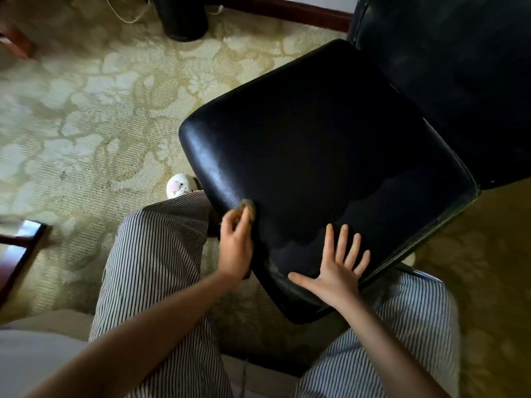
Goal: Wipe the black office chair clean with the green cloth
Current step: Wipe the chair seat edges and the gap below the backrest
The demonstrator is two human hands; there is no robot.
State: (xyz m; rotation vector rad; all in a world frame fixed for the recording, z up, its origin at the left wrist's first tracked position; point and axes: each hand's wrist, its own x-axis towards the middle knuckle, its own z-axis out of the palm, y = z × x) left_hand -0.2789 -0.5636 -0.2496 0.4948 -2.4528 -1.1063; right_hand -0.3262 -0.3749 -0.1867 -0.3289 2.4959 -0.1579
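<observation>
The black office chair's seat [324, 156] fills the middle of the view, its backrest [448, 67] rising at the upper right. My left hand [235, 245] is at the seat's near left edge and pinches a small bunched piece of cloth [249, 206], which looks olive-brown and blurred, against the leather. My right hand [336, 268] lies flat on the near part of the seat with its fingers spread and straight. A duller, smeared patch shows on the seat just beyond my right fingers.
My legs in striped trousers [155, 268] stand close to the seat's front, with one slipper toe [180, 185] beside its left corner. Patterned carpet [86, 124] surrounds the chair. A black bin [184, 18] stands at the back; dark wooden furniture [17, 254] is at the left.
</observation>
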